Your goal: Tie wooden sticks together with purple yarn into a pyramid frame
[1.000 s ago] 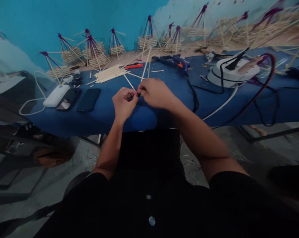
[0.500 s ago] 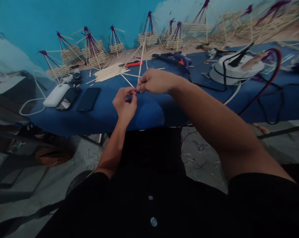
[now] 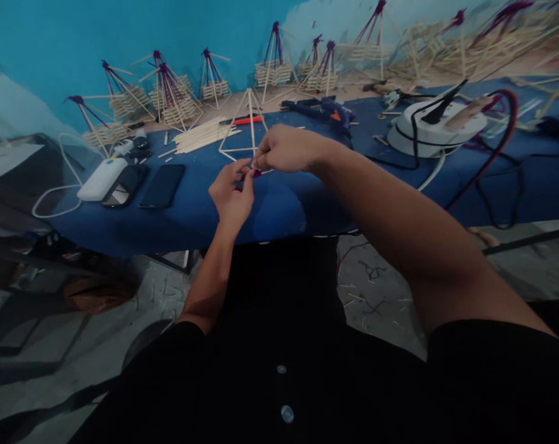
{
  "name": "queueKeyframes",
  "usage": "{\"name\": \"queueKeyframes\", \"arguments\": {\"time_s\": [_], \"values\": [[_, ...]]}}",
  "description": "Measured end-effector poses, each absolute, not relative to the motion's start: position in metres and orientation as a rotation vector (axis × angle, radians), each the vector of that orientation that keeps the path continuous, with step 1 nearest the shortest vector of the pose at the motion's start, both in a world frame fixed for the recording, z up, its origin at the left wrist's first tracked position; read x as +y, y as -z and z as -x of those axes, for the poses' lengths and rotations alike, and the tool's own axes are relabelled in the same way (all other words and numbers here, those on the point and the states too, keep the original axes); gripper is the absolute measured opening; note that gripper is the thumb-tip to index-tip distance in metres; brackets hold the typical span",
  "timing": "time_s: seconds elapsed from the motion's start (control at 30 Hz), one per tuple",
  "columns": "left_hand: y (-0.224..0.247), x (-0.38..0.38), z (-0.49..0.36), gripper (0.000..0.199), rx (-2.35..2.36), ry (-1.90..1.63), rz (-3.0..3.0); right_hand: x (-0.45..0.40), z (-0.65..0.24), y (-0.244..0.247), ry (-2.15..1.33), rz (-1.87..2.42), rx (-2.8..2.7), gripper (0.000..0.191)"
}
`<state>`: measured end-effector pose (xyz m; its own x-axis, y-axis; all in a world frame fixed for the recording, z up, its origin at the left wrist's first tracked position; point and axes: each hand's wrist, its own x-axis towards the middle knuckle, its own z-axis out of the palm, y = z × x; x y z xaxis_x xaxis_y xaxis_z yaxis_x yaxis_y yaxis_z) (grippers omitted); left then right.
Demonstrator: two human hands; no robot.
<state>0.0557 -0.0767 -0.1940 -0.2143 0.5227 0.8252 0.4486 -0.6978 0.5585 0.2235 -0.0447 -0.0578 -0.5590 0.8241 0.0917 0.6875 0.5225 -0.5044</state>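
My left hand [image 3: 231, 190] is closed in a pinch on a small bit of purple yarn [image 3: 257, 173] above the front of the blue-covered table. Close against it, my right hand [image 3: 286, 149] has its thumb and fingertips pressed together at the same yarn; its knuckles hide part of the grip. Just behind the fingers stands a pyramid frame of thin wooden sticks [image 3: 251, 120], its tip upward. One lower corner of the frame is hidden by my hands, so I cannot tell whether the yarn is tied to it.
Loose sticks [image 3: 198, 139] lie beside a red-orange cutter [image 3: 249, 120]. Behind are several stick models with purple yarn [image 3: 168, 86]. A glue gun [image 3: 337, 114] and a white cable reel [image 3: 425, 137] are at right; a phone [image 3: 163, 186] and white power bank [image 3: 102, 179] at left.
The stick frame has shifted from a raised, tilted pose to standing behind my hands, its tip lower and farther left. Both hands stay together, with the fingertips slightly shifted around the yarn.
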Motion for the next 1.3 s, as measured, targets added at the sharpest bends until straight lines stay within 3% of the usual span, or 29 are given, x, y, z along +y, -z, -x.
{"name": "queueKeyframes", "arguments": {"time_s": [0.13,0.47,1.07,1.3], "values": [[0.189,-0.079,-0.053,0.022,1.199,-1.999,-1.887,-0.044,-0.223,0.058,-0.563,1.323,-2.472,0.028],[0.191,-0.071,-0.046,0.028,1.304,-1.911,-1.81,-0.046,-0.225,0.064,-0.14,1.327,-2.556,0.021],[0.187,-0.088,-0.044,0.02,1.434,-1.811,-2.32,-0.067,-0.227,0.078,-0.046,1.384,-2.453,0.032],[0.189,-0.081,-0.04,0.019,1.39,-1.744,-2.218,-0.06,-0.226,0.084,-0.1,1.411,-2.44,0.015]]}}
